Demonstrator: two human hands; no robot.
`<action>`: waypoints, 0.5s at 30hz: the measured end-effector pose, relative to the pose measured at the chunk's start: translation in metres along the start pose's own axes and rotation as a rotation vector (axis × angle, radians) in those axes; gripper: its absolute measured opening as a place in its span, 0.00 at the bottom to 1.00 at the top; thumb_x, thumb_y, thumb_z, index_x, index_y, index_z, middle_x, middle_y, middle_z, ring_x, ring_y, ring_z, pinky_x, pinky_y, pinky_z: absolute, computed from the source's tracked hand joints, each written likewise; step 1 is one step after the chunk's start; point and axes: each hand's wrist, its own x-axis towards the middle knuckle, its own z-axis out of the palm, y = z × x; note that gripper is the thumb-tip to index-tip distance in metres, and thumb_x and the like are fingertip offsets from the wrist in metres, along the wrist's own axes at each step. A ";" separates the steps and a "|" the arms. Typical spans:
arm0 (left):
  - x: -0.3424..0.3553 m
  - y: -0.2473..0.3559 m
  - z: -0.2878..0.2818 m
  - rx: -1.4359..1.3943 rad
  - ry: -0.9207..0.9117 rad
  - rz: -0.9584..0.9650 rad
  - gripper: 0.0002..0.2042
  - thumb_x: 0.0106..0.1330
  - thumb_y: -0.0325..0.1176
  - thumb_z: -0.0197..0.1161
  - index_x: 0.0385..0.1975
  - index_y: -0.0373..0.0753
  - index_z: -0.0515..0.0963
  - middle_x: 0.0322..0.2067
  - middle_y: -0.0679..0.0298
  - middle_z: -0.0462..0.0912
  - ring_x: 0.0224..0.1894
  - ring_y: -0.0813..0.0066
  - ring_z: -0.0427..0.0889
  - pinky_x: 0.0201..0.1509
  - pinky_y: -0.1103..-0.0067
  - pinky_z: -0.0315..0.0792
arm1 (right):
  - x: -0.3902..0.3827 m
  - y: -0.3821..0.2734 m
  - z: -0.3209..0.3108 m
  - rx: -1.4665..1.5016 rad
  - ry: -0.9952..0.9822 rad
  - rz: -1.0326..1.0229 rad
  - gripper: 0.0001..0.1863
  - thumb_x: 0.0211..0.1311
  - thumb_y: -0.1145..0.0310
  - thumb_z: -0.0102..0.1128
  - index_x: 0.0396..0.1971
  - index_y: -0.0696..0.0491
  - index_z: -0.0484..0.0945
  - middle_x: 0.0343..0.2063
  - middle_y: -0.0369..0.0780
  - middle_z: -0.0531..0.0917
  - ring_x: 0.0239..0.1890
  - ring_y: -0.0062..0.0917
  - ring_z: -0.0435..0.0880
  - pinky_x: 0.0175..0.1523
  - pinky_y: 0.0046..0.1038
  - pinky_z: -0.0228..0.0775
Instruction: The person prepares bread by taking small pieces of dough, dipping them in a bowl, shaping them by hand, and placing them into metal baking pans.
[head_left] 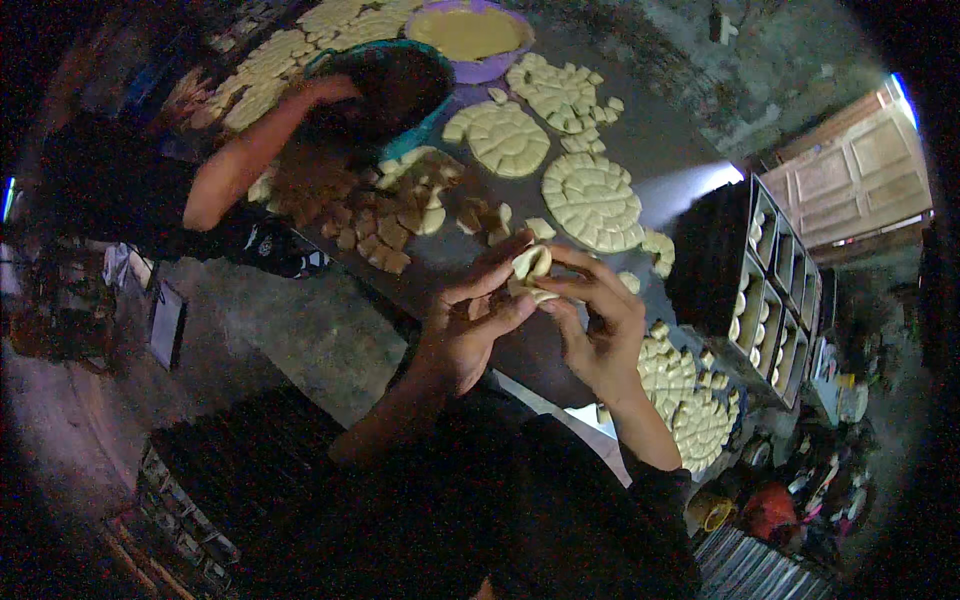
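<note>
My left hand [467, 328] and my right hand [604, 336] meet over the dark table, their fingers pinching a small pale piece of dough [532, 263] that looks folded, with a hollow on top. Just behind them, scattered dark brown pieces [382, 240] and some pale bits lie on the table [645, 135]. Cut rounds of pale dough [591, 200] sit farther back, and another mass of cut dough [680, 400] lies to the right of my right forearm.
At left, a co-worker's arm [240, 162] reaches into a teal bowl [420, 125]. A lavender basin [508, 58] holds yellow contents. Black trays [788, 280] with dough balls stand at right, near a pale door [850, 170]. Dark racks [180, 500] stand at lower left.
</note>
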 end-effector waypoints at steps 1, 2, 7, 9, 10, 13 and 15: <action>-0.002 -0.008 0.004 0.028 -0.024 0.024 0.22 0.66 0.19 0.58 0.61 0.31 0.70 0.65 0.57 0.66 0.66 0.70 0.66 0.69 0.72 0.62 | -0.009 0.000 -0.005 0.072 0.044 0.039 0.12 0.51 0.83 0.66 0.38 0.59 0.82 0.49 0.49 0.81 0.49 0.39 0.83 0.49 0.34 0.78; -0.006 -0.020 0.012 0.072 -0.005 0.093 0.19 0.68 0.22 0.58 0.60 0.32 0.72 0.63 0.58 0.69 0.64 0.71 0.69 0.67 0.71 0.65 | -0.018 0.000 -0.011 0.147 0.081 0.069 0.11 0.50 0.85 0.66 0.35 0.61 0.82 0.47 0.49 0.82 0.47 0.39 0.83 0.49 0.33 0.78; -0.016 -0.030 0.020 -0.159 0.050 -0.120 0.14 0.71 0.26 0.57 0.54 0.31 0.76 0.51 0.59 0.80 0.52 0.74 0.78 0.57 0.76 0.72 | -0.033 -0.026 -0.028 -0.251 -0.018 -0.227 0.17 0.45 0.77 0.71 0.39 0.62 0.82 0.45 0.46 0.83 0.42 0.38 0.83 0.50 0.31 0.76; -0.018 -0.028 0.015 -0.019 0.022 -0.108 0.12 0.70 0.26 0.57 0.51 0.30 0.78 0.46 0.59 0.83 0.48 0.76 0.80 0.53 0.79 0.73 | -0.031 -0.040 -0.032 -0.297 -0.085 -0.159 0.18 0.44 0.76 0.72 0.39 0.62 0.82 0.45 0.45 0.83 0.41 0.38 0.83 0.50 0.31 0.76; -0.019 -0.023 0.015 0.180 0.002 -0.055 0.11 0.70 0.25 0.57 0.49 0.29 0.79 0.43 0.58 0.84 0.46 0.77 0.81 0.51 0.80 0.74 | -0.029 -0.039 -0.035 -0.353 -0.086 -0.240 0.14 0.48 0.75 0.71 0.37 0.60 0.83 0.43 0.44 0.84 0.39 0.38 0.83 0.48 0.30 0.76; -0.011 -0.005 0.017 0.520 -0.143 -0.009 0.09 0.69 0.22 0.56 0.41 0.29 0.83 0.37 0.59 0.86 0.40 0.80 0.82 0.45 0.80 0.77 | -0.036 -0.031 -0.041 -0.165 -0.134 -0.207 0.10 0.51 0.74 0.70 0.34 0.57 0.83 0.39 0.42 0.85 0.37 0.36 0.83 0.45 0.29 0.75; -0.011 0.002 0.020 0.641 -0.117 0.071 0.09 0.68 0.21 0.57 0.41 0.29 0.83 0.36 0.59 0.87 0.39 0.80 0.83 0.43 0.80 0.77 | -0.027 -0.037 -0.032 -0.004 -0.049 -0.068 0.08 0.51 0.74 0.70 0.32 0.52 0.84 0.34 0.39 0.86 0.33 0.33 0.81 0.41 0.29 0.73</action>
